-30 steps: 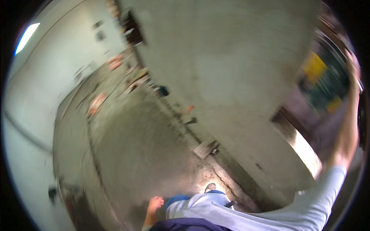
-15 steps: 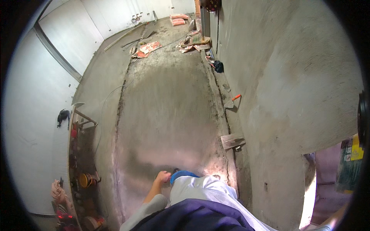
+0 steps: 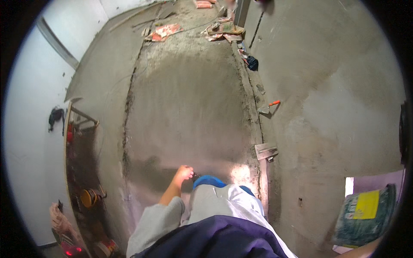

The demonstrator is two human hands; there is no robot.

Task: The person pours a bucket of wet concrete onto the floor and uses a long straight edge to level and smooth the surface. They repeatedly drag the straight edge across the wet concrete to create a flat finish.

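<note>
Left hand: the left hand (image 3: 184,173) is reaching down to the grey cement floor (image 3: 189,107), fingers curled together around something small and dark at its tip; what it is cannot be told.
Small dark thing: the small dark object (image 3: 196,175) is sitting just right of the fingertips, touching them, right against the blue rounded object (image 3: 209,181) that is showing at the person's knee.
Left arm: the forearm is coming up from the lower edge, bare from the wrist to the rolled grey sleeve (image 3: 157,221), slanting up and to the right toward the floor.
Right hand: only a strip of bare forearm (image 3: 359,250) is showing at the lower right rim; the hand itself is cut off, so its grip cannot be seen.
Body: light grey trousers (image 3: 223,204) and a dark navy garment (image 3: 219,238) are filling the bottom centre.
Near floor: a flat steel plastering trowel (image 3: 266,151) is lying to the right of the hand, well apart, by the foot of the grey rendered wall (image 3: 327,86).
Farther floor: a small orange-handled trowel (image 3: 270,106) is lying beyond it along the same wall line.
Right edge: a dark green sack with a yellow panel (image 3: 365,213) is lying at the lower right.
Far end: torn paper bags (image 3: 165,32) are lying blurred at the top.
</note>
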